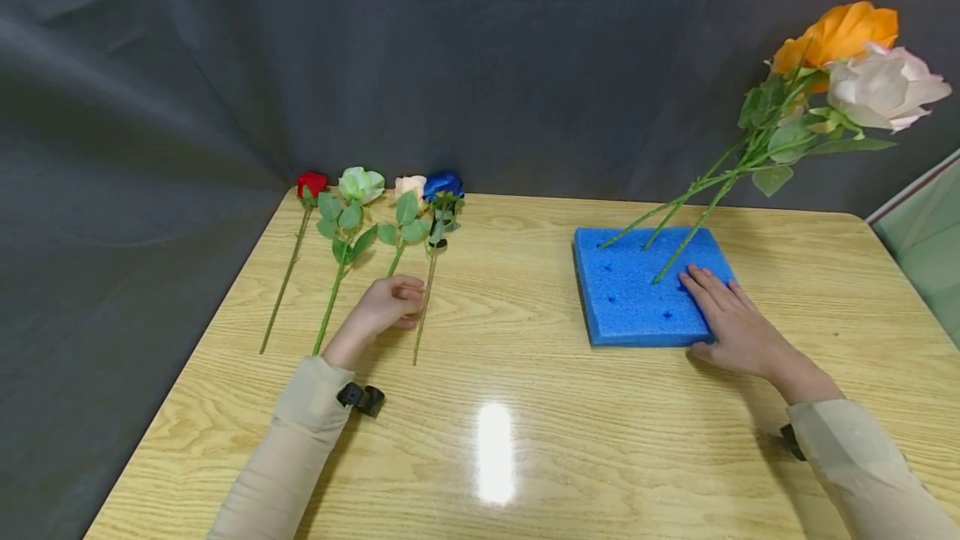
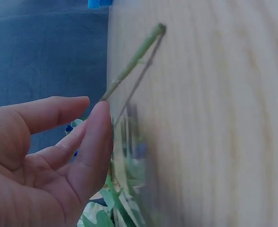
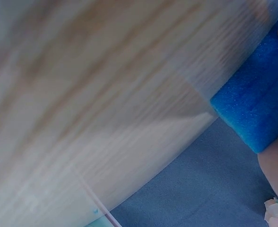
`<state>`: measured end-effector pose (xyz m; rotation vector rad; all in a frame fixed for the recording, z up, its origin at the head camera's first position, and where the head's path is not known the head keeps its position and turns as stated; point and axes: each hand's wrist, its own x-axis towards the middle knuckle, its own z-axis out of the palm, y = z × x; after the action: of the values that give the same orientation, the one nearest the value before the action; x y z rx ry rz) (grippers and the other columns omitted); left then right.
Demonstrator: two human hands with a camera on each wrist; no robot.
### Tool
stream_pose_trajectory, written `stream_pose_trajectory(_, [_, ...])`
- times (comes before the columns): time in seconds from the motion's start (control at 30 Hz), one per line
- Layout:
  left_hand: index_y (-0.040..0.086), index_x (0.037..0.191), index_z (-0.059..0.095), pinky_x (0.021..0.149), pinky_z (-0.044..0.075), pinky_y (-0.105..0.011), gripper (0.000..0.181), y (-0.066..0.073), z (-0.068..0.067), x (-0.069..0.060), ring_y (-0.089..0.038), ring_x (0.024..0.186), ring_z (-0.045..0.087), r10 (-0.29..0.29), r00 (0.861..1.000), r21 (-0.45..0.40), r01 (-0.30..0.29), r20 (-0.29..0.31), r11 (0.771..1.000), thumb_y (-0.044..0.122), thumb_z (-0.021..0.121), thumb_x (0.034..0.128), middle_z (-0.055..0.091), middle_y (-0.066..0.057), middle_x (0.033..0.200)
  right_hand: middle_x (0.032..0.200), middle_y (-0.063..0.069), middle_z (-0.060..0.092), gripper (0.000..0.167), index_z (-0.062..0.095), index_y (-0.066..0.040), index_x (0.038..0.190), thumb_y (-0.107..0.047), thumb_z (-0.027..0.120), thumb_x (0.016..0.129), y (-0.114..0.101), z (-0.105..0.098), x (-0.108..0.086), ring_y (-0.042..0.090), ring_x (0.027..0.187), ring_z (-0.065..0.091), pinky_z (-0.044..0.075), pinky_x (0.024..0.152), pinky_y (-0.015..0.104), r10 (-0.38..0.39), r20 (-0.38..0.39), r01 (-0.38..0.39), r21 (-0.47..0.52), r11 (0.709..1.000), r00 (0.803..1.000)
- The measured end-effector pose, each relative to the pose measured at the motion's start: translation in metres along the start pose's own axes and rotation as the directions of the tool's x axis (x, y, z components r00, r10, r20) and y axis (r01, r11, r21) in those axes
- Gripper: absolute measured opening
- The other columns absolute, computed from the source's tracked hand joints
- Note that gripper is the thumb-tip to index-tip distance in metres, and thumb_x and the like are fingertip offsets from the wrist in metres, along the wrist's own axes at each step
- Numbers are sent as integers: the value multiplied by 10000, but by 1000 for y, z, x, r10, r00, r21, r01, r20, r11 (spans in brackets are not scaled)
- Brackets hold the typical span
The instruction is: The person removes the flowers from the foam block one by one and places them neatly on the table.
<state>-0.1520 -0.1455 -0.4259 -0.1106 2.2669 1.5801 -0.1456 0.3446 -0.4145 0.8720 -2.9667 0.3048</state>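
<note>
Two hands: on porous foam slab, beside slender stem

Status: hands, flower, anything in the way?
Left hand at blue rose stem, grip unclear. Right hand resting on blue foam block. Orange flower, white flower standing in it; might obstruct.

Studio-like tabletop set, dark cloth backdrop, wood-grain table, black wrist-worn device
</note>
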Motion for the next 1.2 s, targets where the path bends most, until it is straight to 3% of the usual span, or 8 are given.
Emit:
stream_pose_trajectory(0.23, [-2, 1378, 464, 866, 576, -377, 423, 13, 2, -3, -358, 1121, 582, 44, 999, -4, -44, -24, 999, 76, 513, 965, 528, -238, 1264, 1556, 281, 159, 982, 172, 10, 1501, -118, 750, 717, 0, 0, 0, 395, 1479, 73, -75, 1227, 488, -6, -12, 6, 12, 1000, 1000])
stream_pose_trajectory(0.5, [1, 1362, 492, 875, 562, -402, 409, 38, 21, 1, -356, 1084, 594, 109, 994, -11, -109, -1, 994, 61, 524, 958, 556, -227, 1256, 1554, 281, 160, 963, 193, 12, 1494, -112, 748, 716, 0, -1, 0, 394, 1479, 78, -79, 1230, 471, -19, -24, 19, 13, 1000, 1000])
stream_pose_trajectory(0.87, [4, 1329, 529, 884, 561, -422, 380, 67, 65, 17, -375, 1065, 615, 208, 976, -40, -206, 59, 978, 64, 548, 954, 597, -215, 1218, 1558, 282, 152, 914, 258, 32, 1468, -89, 746, 705, 2, -2, -2, 381, 1485, 63, -121, 1229, 395, -33, -25, 34, 56, 998, 999])
stream_pose_trajectory(1.07, [0, 1331, 522, 907, 546, -448, 372, 80, 99, 23, -384, 1088, 600, 281, 951, -109, -268, 131, 957, 74, 528, 967, 585, -229, 1237, 1555, 292, 153, 863, 314, 52, 1427, -60, 753, 693, 1, -2, -1, 387, 1484, 65, -117, 1229, 404, -46, -38, 49, 80, 996, 998])
stream_pose_trajectory(1.2, [-10, 1310, 539, 920, 536, -465, 351, 88, 118, 27, -392, 1094, 598, 326, 934, -134, -308, 144, 942, 72, 519, 970, 593, -227, 1229, 1548, 302, 162, 828, 342, 51, 1398, -41, 755, 686, 1, -3, -1, 405, 1477, 75, -111, 1229, 423, -46, -43, 50, 99, 994, 998])
